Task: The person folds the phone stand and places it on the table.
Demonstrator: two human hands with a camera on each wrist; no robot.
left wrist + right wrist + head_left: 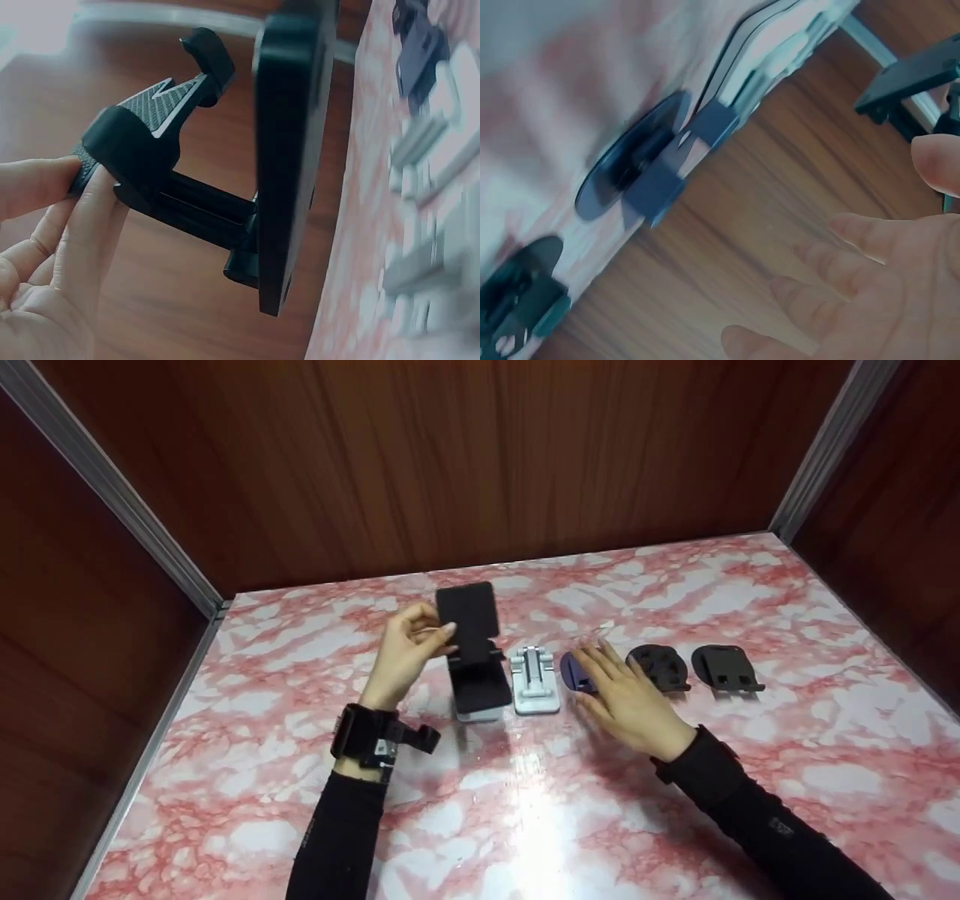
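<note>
My left hand pinches the upper plate of a black folding phone stand between thumb and fingers. In the left wrist view this phone stand is unfolded, with two hooked lips on its plate, a hinged arm and a flat base. It is held up above the table. My right hand is spread with fingers straight and holds nothing. It hovers by the blue round-based phone stand, partly covering it in the head view. In the right wrist view, the blue stand appears apart from the fingers.
A white phone stand stands just left of the blue one. Another pale stand shows partly beneath the held one. To the right sit a black round stand and a dark stand. Wood-look panels enclose the marbled table.
</note>
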